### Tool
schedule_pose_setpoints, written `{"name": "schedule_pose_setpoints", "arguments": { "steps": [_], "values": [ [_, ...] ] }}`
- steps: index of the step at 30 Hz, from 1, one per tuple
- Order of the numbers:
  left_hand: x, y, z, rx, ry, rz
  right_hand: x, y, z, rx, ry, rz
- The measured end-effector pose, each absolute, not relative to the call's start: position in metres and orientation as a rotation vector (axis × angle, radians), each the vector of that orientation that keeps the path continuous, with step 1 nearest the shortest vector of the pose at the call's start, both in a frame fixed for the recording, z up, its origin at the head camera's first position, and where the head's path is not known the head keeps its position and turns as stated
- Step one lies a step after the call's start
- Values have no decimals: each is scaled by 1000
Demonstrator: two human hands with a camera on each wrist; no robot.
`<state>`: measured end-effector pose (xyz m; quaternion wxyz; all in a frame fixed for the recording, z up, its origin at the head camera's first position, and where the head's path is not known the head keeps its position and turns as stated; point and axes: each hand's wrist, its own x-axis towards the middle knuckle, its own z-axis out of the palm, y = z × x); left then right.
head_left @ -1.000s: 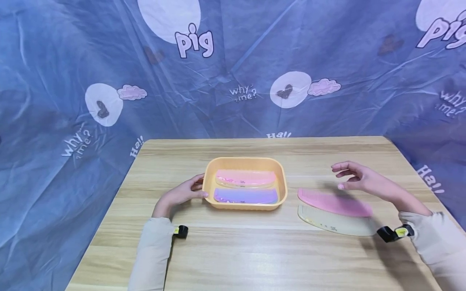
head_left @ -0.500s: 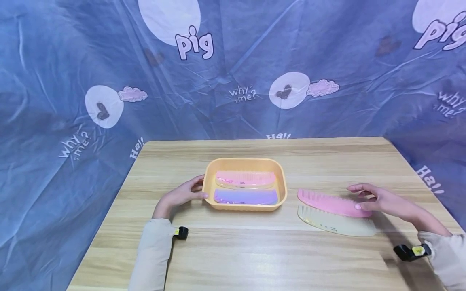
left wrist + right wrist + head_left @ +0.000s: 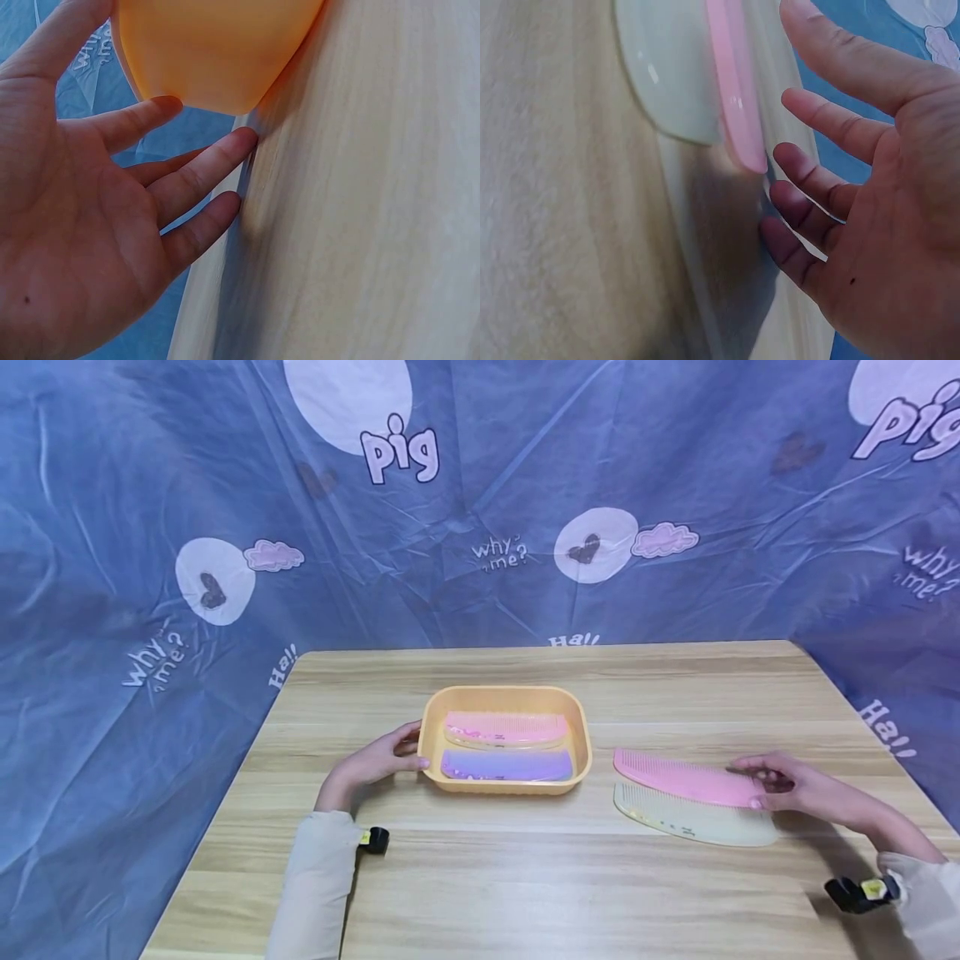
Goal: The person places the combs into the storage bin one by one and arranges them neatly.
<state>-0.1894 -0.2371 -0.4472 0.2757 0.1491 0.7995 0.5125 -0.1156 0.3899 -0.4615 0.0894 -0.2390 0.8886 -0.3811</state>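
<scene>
In the head view my left hand touches the left end of a yellow-orange plastic basket, thumb at its front left corner. The left wrist view shows spread fingers, the index tip at the basket wall. Inside lie a light pink comb, partly over a yellowish one, and a purple-blue comb. My right hand is over the right end of a pink comb, fingers apart and loosely bent in the right wrist view. A pale cream-green comb lies against the pink comb's near side.
Everything rests on a light wood-grain table. Behind it hangs a blue printed cloth, which also covers both sides. A black wrist camera sits at the right cuff, another black camera at the left.
My right hand has moved right and toward me, coming down from beyond the pink comb to its right end. The left hand, basket and combs have stayed in place.
</scene>
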Motion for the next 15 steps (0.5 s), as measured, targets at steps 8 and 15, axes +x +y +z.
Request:
{"name": "schedule_pose_setpoints", "arguments": {
  "steps": [8,15],
  "values": [
    [-189,-237,-447,391,2140,1387,-109,390,-465,-610,2753,-1060],
    [-189,-237,-446,401,2146,1381,-105,389,-467,-488,2816,-948]
  ]
}}
